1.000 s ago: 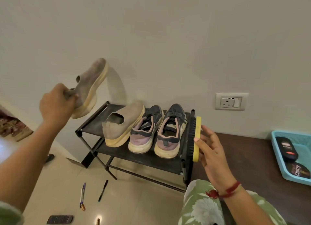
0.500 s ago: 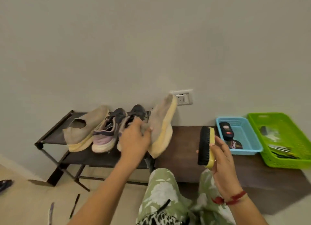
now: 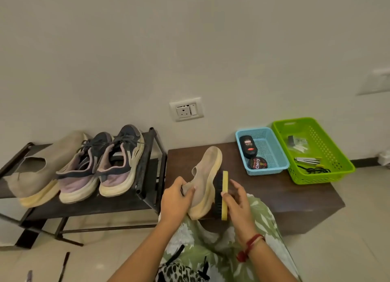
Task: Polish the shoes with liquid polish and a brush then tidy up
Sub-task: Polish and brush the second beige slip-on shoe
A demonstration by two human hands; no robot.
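Observation:
My left hand [image 3: 176, 199] grips the heel of a beige slip-on shoe [image 3: 205, 176], held over my lap with its toe pointing away. My right hand [image 3: 237, 199] holds a yellow-backed brush [image 3: 221, 195] with its black bristles against the shoe's cream sole side. The matching beige shoe [image 3: 42, 167] lies on the black shoe rack [image 3: 147, 155] at the left. A black liquid polish bottle [image 3: 249, 146] and a round polish tin [image 3: 257, 163] sit in the blue basket [image 3: 274, 155] on the dark bench [image 3: 295, 197].
A pair of navy and lilac sneakers [image 3: 101, 165] stands on the rack beside the beige shoe. A green basket [image 3: 329, 155] with small tools and a black lace sits right of the blue one. A wall socket [image 3: 186, 109] is above. Pens [image 3: 64, 264] lie on the floor.
My left hand brought the beige shoe from up at the left down to my lap. The brush in my right hand moved in against the shoe's side. My view swung right.

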